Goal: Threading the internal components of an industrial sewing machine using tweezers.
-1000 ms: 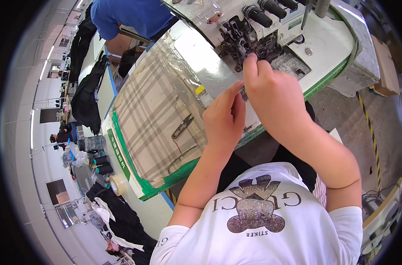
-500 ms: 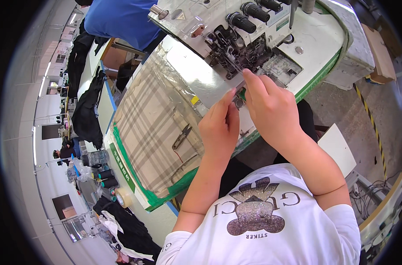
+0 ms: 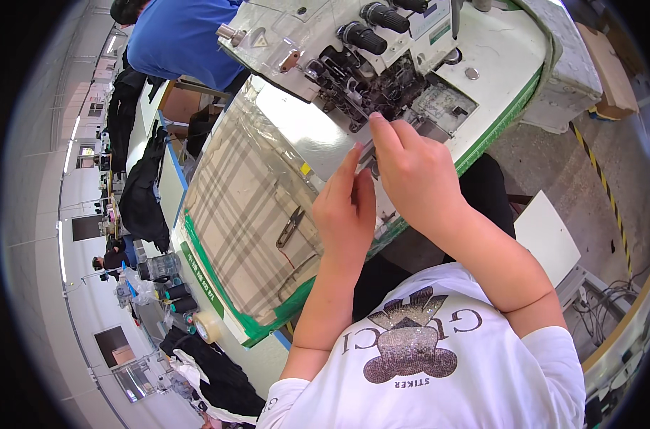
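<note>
1. Far on the white surface (image 3: 507,53), the sewing machine (image 3: 325,32) stands with its dark inner works (image 3: 346,82) bared.
2. The right hand (image 3: 418,168) has drawn back slightly to the works' near edge; the fiddly job looks unfinished to me. I cannot tell whether its grip pinches anything.
3. Just left, the left hand (image 3: 344,207) curls; its grip is hidden too.
4. Snips (image 3: 290,227) lie farther left.
</note>
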